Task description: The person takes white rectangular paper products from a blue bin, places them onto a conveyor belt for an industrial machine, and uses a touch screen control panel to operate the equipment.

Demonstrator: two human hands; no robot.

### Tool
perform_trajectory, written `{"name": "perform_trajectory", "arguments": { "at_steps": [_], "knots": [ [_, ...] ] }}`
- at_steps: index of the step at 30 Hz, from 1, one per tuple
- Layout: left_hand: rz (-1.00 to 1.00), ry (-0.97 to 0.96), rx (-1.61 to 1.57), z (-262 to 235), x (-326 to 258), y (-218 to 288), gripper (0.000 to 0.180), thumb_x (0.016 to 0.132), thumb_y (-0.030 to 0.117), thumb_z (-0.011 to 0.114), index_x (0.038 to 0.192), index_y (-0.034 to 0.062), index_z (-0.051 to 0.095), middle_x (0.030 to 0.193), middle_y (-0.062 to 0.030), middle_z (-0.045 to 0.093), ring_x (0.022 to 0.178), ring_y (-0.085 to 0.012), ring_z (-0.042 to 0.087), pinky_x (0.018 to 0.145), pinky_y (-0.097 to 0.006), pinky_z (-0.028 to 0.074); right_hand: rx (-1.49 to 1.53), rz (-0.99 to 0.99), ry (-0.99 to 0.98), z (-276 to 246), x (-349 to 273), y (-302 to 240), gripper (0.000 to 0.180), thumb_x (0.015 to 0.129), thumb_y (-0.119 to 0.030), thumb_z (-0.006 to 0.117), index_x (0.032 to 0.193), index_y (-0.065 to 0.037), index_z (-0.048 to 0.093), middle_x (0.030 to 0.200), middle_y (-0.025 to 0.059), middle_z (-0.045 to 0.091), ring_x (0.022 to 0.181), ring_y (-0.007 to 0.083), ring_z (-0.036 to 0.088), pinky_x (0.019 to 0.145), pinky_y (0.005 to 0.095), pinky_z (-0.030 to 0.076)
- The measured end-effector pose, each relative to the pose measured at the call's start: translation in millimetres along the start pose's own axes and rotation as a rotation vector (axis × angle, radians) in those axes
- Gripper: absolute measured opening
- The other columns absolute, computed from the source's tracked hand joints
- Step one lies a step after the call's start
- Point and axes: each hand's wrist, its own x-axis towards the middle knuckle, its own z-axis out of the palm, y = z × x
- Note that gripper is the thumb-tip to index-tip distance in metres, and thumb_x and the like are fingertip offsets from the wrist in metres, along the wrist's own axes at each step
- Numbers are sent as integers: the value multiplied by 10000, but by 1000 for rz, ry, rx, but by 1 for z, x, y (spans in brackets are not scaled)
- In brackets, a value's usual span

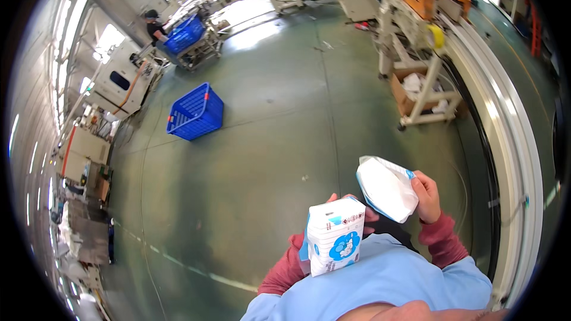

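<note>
Packs fill both hands on a green factory floor: the white-and-blue pack (336,236) stands upright against the person's chest, gripped from behind by the left hand (363,209), of which only fingertips show past its edge, so how tightly it closes cannot be told. Just beside it, higher, the right hand (427,197) curls closed around the edge of a second white pack (386,187), tilted with 1 end turned to the camera. Well apart lies 1 blue basket (196,113); another person (156,25) at a second blue crate (184,34) is too small to make out. A white conveyor frame (505,142) bends along the right rim, partly cut off
</note>
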Motion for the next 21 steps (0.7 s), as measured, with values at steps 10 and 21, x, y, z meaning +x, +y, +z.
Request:
{"name": "perform_trajectory", "arguments": {
  "at_steps": [10,21],
  "knots": [
    [195,-269,92,-16,111,255,450,941,416,356,1125,33,504,867,-114,603,758,-174,585,590,-280,470,39,116,-236,58,295,-8,250,931,-148,419,848,46,553,816,-17,469,753,56,415,691,200,337],
    [299,510,1721,-46,205,541,435,841,482,524,857,53,589,632,-100,594,563,-229,565,553,-340,433,-246,-28,-489,187,582,-1,225,898,-119,440,790,60,525,852,57,485,765,125,448,696,232,360]
  ]
}}
